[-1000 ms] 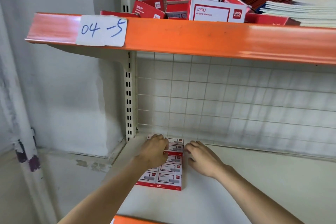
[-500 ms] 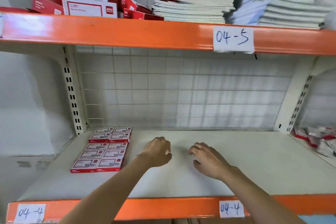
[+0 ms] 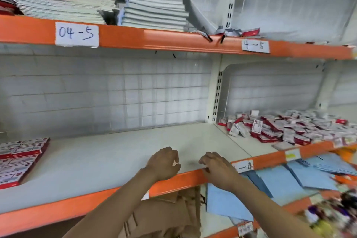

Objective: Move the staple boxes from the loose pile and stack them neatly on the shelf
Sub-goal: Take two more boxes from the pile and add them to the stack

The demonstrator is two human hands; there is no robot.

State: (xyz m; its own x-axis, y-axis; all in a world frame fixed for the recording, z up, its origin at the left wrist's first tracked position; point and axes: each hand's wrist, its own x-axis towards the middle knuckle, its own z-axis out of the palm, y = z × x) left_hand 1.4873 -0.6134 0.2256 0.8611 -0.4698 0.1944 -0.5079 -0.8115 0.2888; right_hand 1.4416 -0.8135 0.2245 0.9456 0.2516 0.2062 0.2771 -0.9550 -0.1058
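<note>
Nearest, the left hand (image 3: 164,163) and right hand (image 3: 217,168) hover side by side over the front edge of the white shelf (image 3: 119,152), fingers loosely curled and holding nothing. At the shelf's far left lie the stacked staple boxes (image 3: 19,158) in tidy rows. Farther right, past the upright post (image 3: 216,92), the loose pile (image 3: 289,127) of staple boxes sprawls. Above, notebooks (image 3: 108,0) fill the upper shelf (image 3: 154,39).

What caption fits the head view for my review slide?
Both hands, left and right, empty over the shelf, between stacked staple boxes and the loose pile.
</note>
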